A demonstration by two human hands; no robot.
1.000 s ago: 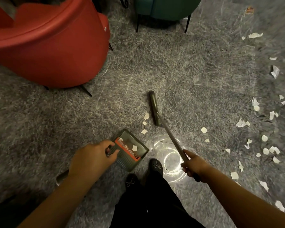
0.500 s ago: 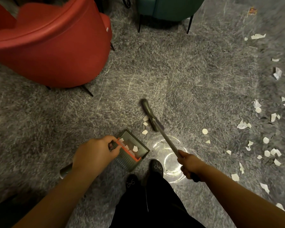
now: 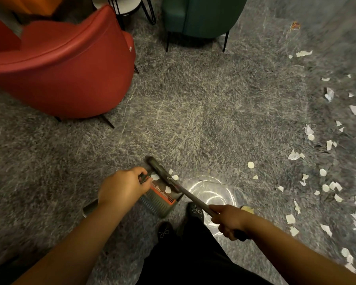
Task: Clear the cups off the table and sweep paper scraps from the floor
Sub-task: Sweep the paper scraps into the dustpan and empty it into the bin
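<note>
Left hand (image 3: 122, 187) fingers curled around dustpan (image 3: 161, 197) handle, right hand (image 3: 227, 222) gripping broom (image 3: 190, 195) shaft.

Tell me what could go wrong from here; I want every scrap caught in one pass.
The broom head sits at the dustpan mouth, yet two scraps lie beside it and may slip past. The left hand grips the pan's handle; a tilt could spill its contents. Many scraps wait far right.

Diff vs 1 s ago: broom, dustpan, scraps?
The broom head swept back to the dustpan mouth, pushing three scraps with it; some lie inside now. Left hand keeps its grip on the dustpan, right hand on the broom. Scraps at right unmoved.
</note>
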